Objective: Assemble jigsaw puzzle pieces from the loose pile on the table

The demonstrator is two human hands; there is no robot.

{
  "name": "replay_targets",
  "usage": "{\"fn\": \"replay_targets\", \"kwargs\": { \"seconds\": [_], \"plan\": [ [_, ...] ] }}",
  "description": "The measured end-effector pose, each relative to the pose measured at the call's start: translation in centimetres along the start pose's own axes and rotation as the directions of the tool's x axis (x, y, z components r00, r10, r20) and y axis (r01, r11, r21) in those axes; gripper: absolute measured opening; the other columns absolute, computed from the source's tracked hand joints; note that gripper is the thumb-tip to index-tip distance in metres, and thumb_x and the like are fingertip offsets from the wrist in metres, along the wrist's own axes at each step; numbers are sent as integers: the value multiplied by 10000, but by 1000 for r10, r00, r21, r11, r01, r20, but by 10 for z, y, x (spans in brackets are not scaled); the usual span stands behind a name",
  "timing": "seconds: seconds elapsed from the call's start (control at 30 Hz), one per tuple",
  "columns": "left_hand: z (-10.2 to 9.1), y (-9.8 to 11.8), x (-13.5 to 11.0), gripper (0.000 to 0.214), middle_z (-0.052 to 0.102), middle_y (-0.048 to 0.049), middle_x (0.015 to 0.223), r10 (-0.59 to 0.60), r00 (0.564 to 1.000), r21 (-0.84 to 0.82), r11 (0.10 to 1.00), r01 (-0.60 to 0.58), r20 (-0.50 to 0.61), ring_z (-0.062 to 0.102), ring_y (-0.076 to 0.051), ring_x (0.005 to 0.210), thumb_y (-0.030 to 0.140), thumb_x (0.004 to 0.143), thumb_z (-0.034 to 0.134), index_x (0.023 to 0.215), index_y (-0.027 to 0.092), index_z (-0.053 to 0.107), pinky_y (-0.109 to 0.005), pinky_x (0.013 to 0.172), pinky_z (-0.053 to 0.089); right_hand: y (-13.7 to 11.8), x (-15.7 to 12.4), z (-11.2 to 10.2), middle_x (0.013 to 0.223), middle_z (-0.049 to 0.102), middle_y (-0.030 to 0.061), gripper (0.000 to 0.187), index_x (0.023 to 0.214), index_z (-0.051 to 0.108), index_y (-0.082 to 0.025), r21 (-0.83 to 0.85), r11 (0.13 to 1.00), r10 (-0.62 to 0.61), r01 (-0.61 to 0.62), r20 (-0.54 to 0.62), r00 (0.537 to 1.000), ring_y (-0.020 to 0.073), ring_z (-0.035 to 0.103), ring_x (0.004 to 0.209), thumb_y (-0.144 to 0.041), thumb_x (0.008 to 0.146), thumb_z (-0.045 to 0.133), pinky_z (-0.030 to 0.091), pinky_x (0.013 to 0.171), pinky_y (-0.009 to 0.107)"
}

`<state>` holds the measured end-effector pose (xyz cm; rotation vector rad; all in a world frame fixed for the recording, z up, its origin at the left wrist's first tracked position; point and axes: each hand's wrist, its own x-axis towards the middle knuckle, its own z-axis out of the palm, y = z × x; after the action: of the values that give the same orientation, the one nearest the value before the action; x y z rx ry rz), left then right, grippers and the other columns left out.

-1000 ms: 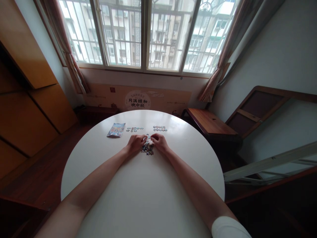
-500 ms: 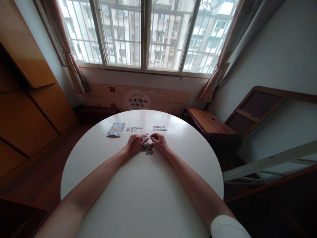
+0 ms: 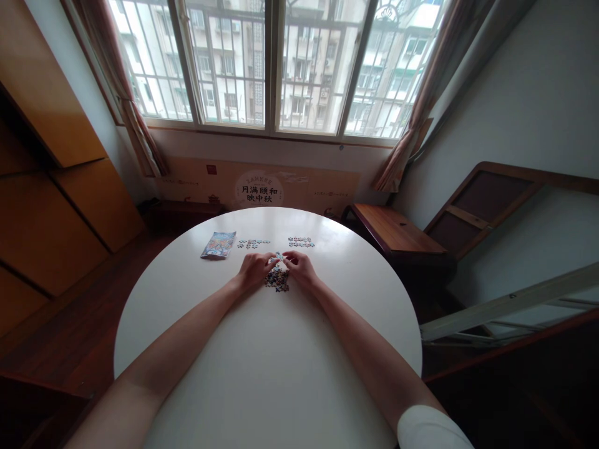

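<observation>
Direct route forward between the forearms [image 3: 187, 340] is blocked by a pile of puzzle pieces [image 3: 277, 280], closely flanked by the left hand [image 3: 256, 267] and right hand [image 3: 299, 265]. Beyond, a gap is left between the left rows [image 3: 253, 242] and right rows [image 3: 301, 244]. Farther left, passage is obstructed by a packet [image 3: 218, 245]; to the right, bare table [image 3: 365, 274] is offered.

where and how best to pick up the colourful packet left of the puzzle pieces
Probably pinch the colourful packet by its left edge, coming in from the left. It looks thin and lies on the white table, so an edge should suit better than its face, and puzzle pieces sit close beside its right edge.
</observation>
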<state>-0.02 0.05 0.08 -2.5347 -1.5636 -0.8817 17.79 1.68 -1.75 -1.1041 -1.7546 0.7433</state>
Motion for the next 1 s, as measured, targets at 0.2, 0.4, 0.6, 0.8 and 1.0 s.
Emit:
{"fn": "replay_targets", "kwargs": {
  "seconds": [0.2, 0.4, 0.6, 0.8, 1.0],
  "plan": [
    [3, -2, 0, 409, 665, -31, 650, 36, 999, 25, 999, -35, -1, 589, -129, 594, 500, 862, 416, 956, 204, 683, -211, 572, 335, -6, -1, 0, 724, 642, 41, 301, 971, 655, -130, -1, 1000, 2, -2, 29, 1000, 113, 555, 590, -276, 715, 594, 455, 556, 225],
    [5, -4, 1, 412, 671, -33, 663, 73, 997, 30, 997, -74, 21, 588, -130, 593, 502, 867, 403, 942, 211, 685, -214, 582, 337, -3, 0, 1, 705, 641, 39, 232, 870, 668, -130, -8, 1000, -7, 8, 18, 1000, 114, 552, 579, -277, 709, 590, 454, 556, 226],
    [4, -3, 1, 417, 673, -33, 668, 60, 998, 41, 997, -61, 16, 597, -137, 614, 503, 865, 402, 973, 209, 678, -216, 591, 348, -4, 0, 0, 704, 637, 36, 238, 885, 659, -133, 1, 1000, 4, -4, 31, 1000, 116, 563, 598, -267, 700, 592, 460, 562, 223],
    [3, -2, 1, 404, 672, -30, 665, 44, 999, 35, 998, -44, 10, 591, -130, 601, 498, 858, 421, 1000, 216, 674, -212, 594, 352, -3, 0, 0, 724, 644, 36, 259, 916, 655, -136, -3, 1000, 2, -2, 39, 999, 116, 570, 610, -265, 701, 591, 471, 587, 232],
    [3, -2, 1, 395, 668, -27, 662, 47, 999, 29, 998, -47, 13, 596, -135, 603, 496, 857, 425, 999, 225, 674, -219, 596, 358, -1, 0, 0, 713, 641, 34, 245, 907, 659, -140, -14, 1000, -7, 8, 32, 999, 124, 577, 621, -268, 711, 584, 469, 586, 233]
  ]
}}
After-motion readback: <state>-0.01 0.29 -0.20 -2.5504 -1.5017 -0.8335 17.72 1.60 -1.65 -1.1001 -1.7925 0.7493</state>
